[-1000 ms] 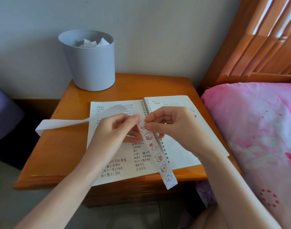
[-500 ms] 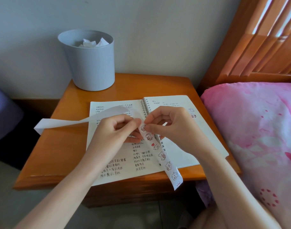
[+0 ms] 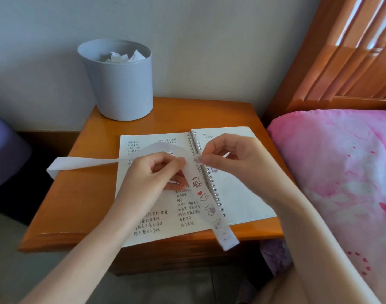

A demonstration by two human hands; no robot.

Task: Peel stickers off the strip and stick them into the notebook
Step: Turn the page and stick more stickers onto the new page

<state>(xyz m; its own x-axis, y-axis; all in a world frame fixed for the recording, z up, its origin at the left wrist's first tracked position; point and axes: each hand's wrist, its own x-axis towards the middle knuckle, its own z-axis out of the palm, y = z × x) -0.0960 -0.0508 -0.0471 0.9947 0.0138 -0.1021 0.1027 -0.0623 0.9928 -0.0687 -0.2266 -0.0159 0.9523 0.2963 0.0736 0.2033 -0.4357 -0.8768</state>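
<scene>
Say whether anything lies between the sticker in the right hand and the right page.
Nothing visible does. The right hand pinches the sticker over the spiral binding; the right page beside it is uncovered. The left hand holds the strip.

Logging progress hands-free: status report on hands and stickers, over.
Left hand grips sticker strip. Right hand pinches small sticker beside it. Strip tail lies across open notebook.

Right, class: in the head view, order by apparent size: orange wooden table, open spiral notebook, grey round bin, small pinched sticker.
Largest to smallest:
1. orange wooden table
2. open spiral notebook
3. grey round bin
4. small sticker pinched by the right hand
</scene>
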